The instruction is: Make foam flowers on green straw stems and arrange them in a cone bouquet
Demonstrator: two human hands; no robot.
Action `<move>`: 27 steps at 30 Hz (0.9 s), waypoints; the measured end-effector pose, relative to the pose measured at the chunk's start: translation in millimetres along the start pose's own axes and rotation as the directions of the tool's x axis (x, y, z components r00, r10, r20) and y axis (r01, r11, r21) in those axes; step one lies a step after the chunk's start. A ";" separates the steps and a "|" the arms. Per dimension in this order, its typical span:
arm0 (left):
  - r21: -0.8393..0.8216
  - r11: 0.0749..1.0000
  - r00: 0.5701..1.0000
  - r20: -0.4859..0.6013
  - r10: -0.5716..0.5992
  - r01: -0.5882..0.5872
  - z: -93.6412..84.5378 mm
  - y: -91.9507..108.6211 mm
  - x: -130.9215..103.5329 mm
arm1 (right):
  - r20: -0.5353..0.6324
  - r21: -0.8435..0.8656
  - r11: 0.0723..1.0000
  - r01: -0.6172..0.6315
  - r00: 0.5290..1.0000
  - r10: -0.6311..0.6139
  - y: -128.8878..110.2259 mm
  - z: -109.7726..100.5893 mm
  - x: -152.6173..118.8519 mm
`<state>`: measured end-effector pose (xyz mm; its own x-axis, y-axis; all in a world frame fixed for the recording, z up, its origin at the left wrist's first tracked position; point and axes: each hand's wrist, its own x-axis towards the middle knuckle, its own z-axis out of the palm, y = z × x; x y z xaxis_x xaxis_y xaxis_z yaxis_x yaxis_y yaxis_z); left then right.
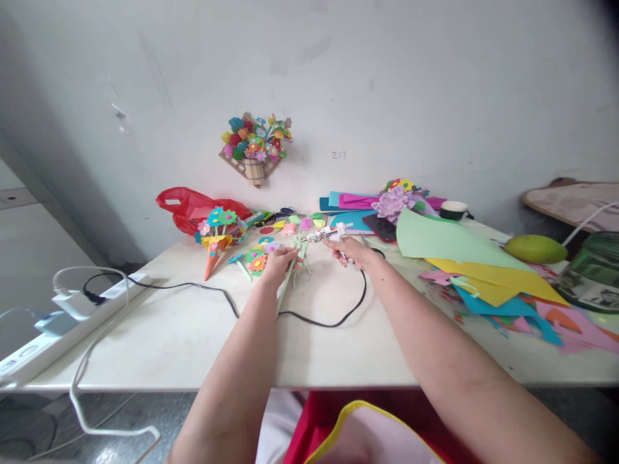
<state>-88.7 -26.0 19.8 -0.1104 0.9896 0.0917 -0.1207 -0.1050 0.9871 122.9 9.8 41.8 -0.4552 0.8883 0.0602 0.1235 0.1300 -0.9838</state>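
Note:
My left hand (283, 263) is closed around a pale green paper stem (286, 283) above the middle of the table. In my right hand (352, 251) is a white glue gun (338, 231), its nozzle end pointing left toward the stem. A black cord (355, 309) runs from the gun's side across the table. Just left of my left hand lie foam flowers (258, 263) in orange, green and blue. More pale green stems lie around and under the left fingers, partly hidden. Small foam pieces (289, 229) in pink, yellow and green sit beyond the hands.
At left stand an orange cone of foam flowers (215, 248), a red plastic bag (193, 209) and a white power strip (72, 328). Coloured foam sheets (459, 248), a phone (380, 227), a purple flower (394, 205) and a glass jar (594, 274) occupy the right. A flower basket (255, 171) hangs on the wall.

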 end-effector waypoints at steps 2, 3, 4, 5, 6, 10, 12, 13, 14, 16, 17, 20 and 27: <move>-0.001 1.000 1.000 -0.009 -0.009 0.009 0.3 0.7 -0.5 | 0.003 0.006 1.000 0.001 1.000 -0.001 -0.6 0.3 -0.7; -0.001 1.000 1.000 -0.015 -0.012 0.012 0.6 1.1 -0.7 | 0.007 0.007 1.000 0.004 1.000 -0.004 -0.6 0.4 -0.9; 0.000 1.000 1.000 -0.019 -0.014 0.014 0.8 1.5 -0.8 | 0.011 0.007 1.000 0.005 1.000 -0.005 -0.5 0.5 -0.9; -0.001 1.000 1.000 -0.022 -0.016 0.016 1.0 1.8 -0.9 | 0.017 0.007 1.000 0.007 1.000 -0.007 -0.2 0.6 -0.8; -0.003 1.000 1.000 -0.024 -0.017 0.017 1.1 2.1 -1.0 | 0.023 0.007 1.000 0.008 1.000 -0.008 0.2 0.6 -0.6; -0.027 1.000 1.000 -0.016 -0.003 0.002 0.6 2.4 -1.2 | 0.040 0.004 1.000 0.011 0.999 -0.011 2.4 0.1 1.1; -0.041 0.999 1.000 -0.011 0.004 -0.004 0.1 2.7 -1.7 | 0.039 0.005 1.000 0.020 0.999 -0.020 3.5 -0.3 2.0; -0.047 0.999 1.000 -0.008 0.005 -0.006 0.0 3.1 -2.0 | 0.034 0.007 1.000 0.027 0.999 -0.028 3.9 -0.5 2.5; -0.053 0.999 1.000 -0.002 0.006 -0.006 0.0 3.6 -2.5 | 0.027 0.010 0.999 0.035 0.999 -0.035 4.2 -0.5 2.9; -0.063 0.998 1.000 0.013 0.005 -0.004 0.4 5.1 -3.7 | -0.003 0.014 0.999 0.042 0.999 -0.042 4.4 -0.1 3.5; -0.070 0.998 1.000 0.020 0.004 -0.003 0.6 6.1 -4.2 | -0.027 0.016 0.999 0.042 0.999 -0.042 4.4 0.3 3.8; -0.114 0.993 1.000 0.018 0.009 -0.007 -0.2 9.4 -5.1 | -0.151 -0.018 0.999 0.034 0.988 -0.037 4.1 1.4 4.8; -0.300 0.952 0.992 -0.123 0.021 -0.057 -19.2 17.8 -1.3 | -0.411 -0.635 0.753 -0.171 0.901 -0.142 5.4 -0.9 7.7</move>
<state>-109.6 -31.1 34.8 -0.2334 0.9677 0.0953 -0.4046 -0.1857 0.8954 120.9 17.7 37.1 -0.0651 0.9626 0.2629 0.7308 0.2254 -0.6443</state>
